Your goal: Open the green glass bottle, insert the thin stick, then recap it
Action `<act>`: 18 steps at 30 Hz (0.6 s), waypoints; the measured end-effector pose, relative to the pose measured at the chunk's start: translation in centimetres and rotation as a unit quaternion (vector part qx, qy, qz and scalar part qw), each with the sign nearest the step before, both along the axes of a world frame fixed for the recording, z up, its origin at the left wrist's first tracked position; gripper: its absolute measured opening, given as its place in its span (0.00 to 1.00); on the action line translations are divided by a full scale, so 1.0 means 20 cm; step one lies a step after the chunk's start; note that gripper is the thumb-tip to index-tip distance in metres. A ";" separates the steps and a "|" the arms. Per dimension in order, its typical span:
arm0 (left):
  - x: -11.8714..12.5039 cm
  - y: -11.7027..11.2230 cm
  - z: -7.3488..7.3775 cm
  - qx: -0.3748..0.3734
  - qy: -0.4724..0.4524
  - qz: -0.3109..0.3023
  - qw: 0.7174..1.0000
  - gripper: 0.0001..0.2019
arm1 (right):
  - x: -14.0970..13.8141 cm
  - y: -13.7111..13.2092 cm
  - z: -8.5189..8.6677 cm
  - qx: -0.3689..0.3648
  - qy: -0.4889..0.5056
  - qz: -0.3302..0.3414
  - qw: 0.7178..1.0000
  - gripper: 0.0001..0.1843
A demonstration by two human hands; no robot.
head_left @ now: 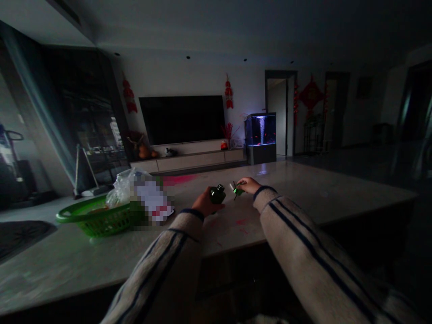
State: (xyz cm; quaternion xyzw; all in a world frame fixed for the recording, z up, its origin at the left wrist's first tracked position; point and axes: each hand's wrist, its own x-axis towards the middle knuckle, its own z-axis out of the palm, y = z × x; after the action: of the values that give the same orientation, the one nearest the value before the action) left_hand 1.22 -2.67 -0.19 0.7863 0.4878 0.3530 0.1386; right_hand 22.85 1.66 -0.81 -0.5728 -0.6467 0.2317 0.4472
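Above the marble-look table (303, 184), my left hand (203, 202) is closed around a small dark green glossy bottle (218, 195), its short neck tilted up and to the right. A little to the right, my right hand (250, 185) pinches a small bright green piece (239, 190) with a pale end and thin dark prongs. Its exact kind is too small and dim to make out. The pale end points toward the bottle's neck, and a gap separates the two.
On the left of the table stands a green plastic basket (101, 221) holding a clear plastic bag (123, 186) and a partly blurred white packet (153, 200). Pink stains (241, 222) mark the tabletop. Beyond are a television (182, 119) and a lit fish tank (261, 130).
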 end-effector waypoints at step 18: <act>-0.02 0.02 -0.02 0.003 -0.006 -0.010 1.000 0.33 | 0.16 -0.02 0.02 -0.059 0.005 -0.009 0.998 0.14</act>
State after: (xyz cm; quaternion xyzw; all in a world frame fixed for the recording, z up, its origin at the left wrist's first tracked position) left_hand 0.83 -2.36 -0.55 0.7894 0.4781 0.3577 0.1426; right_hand 26.05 1.17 -0.42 -0.6028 -0.6243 0.2688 0.4178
